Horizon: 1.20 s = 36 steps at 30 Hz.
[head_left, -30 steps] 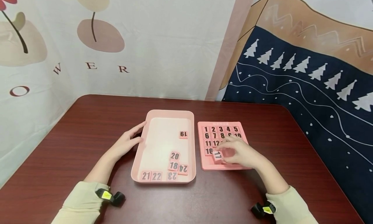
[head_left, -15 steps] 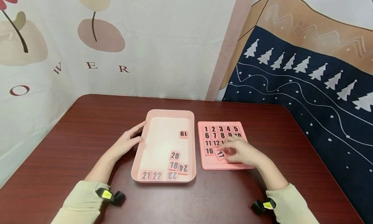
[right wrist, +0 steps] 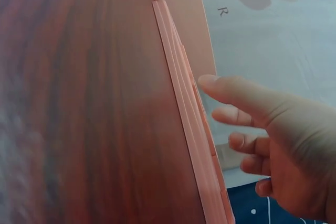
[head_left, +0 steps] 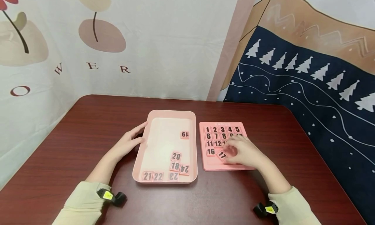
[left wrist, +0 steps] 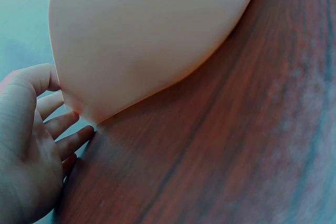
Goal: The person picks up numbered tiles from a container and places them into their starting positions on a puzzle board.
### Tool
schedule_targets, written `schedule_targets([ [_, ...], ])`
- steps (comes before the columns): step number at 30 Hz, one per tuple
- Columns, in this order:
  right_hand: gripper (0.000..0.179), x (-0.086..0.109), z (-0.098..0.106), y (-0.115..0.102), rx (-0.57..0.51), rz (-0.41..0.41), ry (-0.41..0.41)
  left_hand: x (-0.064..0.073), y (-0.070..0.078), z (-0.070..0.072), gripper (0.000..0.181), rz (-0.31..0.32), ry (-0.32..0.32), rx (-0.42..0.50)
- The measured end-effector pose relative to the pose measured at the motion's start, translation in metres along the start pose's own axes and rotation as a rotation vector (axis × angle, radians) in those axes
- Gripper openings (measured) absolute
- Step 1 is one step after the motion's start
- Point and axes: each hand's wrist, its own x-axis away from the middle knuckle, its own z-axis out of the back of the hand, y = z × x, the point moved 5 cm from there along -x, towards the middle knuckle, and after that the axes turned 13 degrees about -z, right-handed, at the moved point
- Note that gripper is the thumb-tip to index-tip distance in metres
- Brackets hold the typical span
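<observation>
A pink number board (head_left: 211, 163) lies right of the middle of the table, with tiles 1 to 16 visible or partly covered in rows. Tile 17 (head_left: 222, 155) rests askew beside tile 16 (head_left: 210, 151). Right over it hovers my right hand (head_left: 244, 151), thumb and fingers spread apart around the tile; in the right wrist view nothing sits between thumb and forefinger. My left hand (head_left: 126, 143) touches the outer left wall of a pink tray (head_left: 142, 150) with loosely extended fingers (left wrist: 62, 124).
Inside the tray, tile 19 (head_left: 185, 134) sits by the right wall, and several more lie near the front, among them tile 20 (head_left: 176, 156) and tile 21 (head_left: 147, 176). A dark red table (head_left: 108, 117) carries everything; printed cloth (head_left: 164, 49) hangs behind.
Tile 17 has gone from my right fingers, tilted, to lying turned on the board just right of tile 16. My right hand shifted slightly right and loosened. My left hand stayed put.
</observation>
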Motion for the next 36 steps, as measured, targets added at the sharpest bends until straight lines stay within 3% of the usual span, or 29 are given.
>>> schedule_targets([
  [6, 0.038, -0.001, -0.008, -0.001, 0.050, -0.025, 0.020, 0.001, 0.000, 0.000, 0.064, 0.004, 0.003, 0.000],
  [13, 0.029, 0.000, -0.011, -0.003, 0.066, 0.010, 0.033, 0.001, 0.000, 0.000, 0.064, 0.008, 0.001, 0.000],
  [36, 0.028, -0.002, -0.009, -0.005, -0.041, -0.010, 0.096, 0.000, 0.000, 0.000, 0.063, -0.002, -0.003, 0.002],
])
